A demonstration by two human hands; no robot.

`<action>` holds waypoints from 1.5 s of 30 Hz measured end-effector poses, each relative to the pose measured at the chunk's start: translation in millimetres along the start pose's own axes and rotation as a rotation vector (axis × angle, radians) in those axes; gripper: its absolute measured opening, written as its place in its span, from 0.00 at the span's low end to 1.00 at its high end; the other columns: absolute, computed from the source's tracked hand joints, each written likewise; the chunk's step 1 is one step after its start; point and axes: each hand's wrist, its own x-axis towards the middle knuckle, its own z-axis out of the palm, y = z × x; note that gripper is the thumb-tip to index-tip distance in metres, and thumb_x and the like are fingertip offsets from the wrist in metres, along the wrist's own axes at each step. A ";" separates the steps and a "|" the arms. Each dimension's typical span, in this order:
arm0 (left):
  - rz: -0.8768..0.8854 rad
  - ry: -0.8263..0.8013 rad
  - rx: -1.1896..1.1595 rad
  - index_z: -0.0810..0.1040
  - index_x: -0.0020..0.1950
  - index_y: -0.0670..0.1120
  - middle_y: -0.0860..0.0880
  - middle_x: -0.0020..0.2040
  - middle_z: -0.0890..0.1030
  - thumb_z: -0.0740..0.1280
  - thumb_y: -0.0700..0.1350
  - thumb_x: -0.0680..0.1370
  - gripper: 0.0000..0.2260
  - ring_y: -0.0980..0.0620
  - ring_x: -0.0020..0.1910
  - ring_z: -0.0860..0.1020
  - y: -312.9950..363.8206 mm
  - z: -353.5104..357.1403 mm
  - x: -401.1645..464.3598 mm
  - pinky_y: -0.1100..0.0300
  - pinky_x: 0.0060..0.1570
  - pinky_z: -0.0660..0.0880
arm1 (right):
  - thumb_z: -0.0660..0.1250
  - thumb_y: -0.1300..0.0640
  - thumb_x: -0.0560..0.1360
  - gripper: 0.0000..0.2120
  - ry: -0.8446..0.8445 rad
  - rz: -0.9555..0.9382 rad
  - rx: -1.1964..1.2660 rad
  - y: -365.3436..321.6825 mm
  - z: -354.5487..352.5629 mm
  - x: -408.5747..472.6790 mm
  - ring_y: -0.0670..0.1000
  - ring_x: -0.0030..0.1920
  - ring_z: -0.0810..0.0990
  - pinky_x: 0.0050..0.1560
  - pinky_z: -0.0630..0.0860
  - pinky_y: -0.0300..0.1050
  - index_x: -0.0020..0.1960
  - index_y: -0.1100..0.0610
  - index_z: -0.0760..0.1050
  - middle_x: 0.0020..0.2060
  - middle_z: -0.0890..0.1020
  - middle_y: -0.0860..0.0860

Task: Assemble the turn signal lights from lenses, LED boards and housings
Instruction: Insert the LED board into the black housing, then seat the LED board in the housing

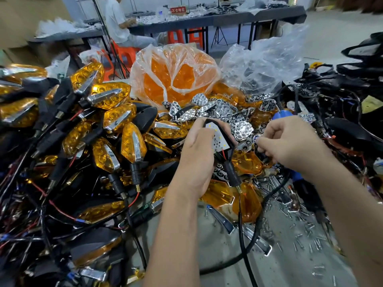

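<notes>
Left hand (196,158) curled, gripping; right hand (290,141) curled, fingertips pinched.

I see the left hand (195,156) gripping a black housing (224,139), white LED board (217,136) seated inside. Right hand (290,146) curled over chrome reflectors (241,130). Finished lights (99,129) heaped left; bagged lenses (176,75) behind.

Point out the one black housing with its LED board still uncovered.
The housing gripped in the left hand: its white LED board faces up with no lens, unlike the amber-lensed finished lights piled at left.
</notes>
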 end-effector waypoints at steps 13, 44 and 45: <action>0.047 0.030 0.118 0.76 0.50 0.45 0.49 0.45 0.81 0.54 0.39 0.80 0.11 0.46 0.46 0.78 -3.0 1.3 -2.7 0.49 0.50 0.76 | 0.74 0.54 0.79 0.10 0.080 -0.052 -0.161 -8.6 8.9 -6.9 0.51 0.36 0.80 0.36 0.73 0.42 0.59 0.53 0.82 0.36 0.80 0.50; 0.039 0.123 0.111 0.82 0.43 0.55 0.57 0.64 0.82 0.57 0.43 0.74 0.15 0.47 0.63 0.79 11.2 14.2 -7.8 0.39 0.61 0.78 | 0.75 0.51 0.77 0.07 -0.312 -0.291 0.335 -45.7 8.8 -22.3 0.48 0.30 0.72 0.29 0.68 0.47 0.43 0.52 0.84 0.28 0.78 0.52; 0.029 0.119 0.084 0.82 0.42 0.55 0.57 0.63 0.83 0.57 0.42 0.74 0.15 0.49 0.61 0.80 12.4 14.9 -8.3 0.43 0.58 0.79 | 0.74 0.49 0.76 0.08 -0.307 -0.293 0.333 -46.5 9.0 -23.0 0.50 0.32 0.72 0.31 0.70 0.53 0.43 0.52 0.84 0.31 0.79 0.58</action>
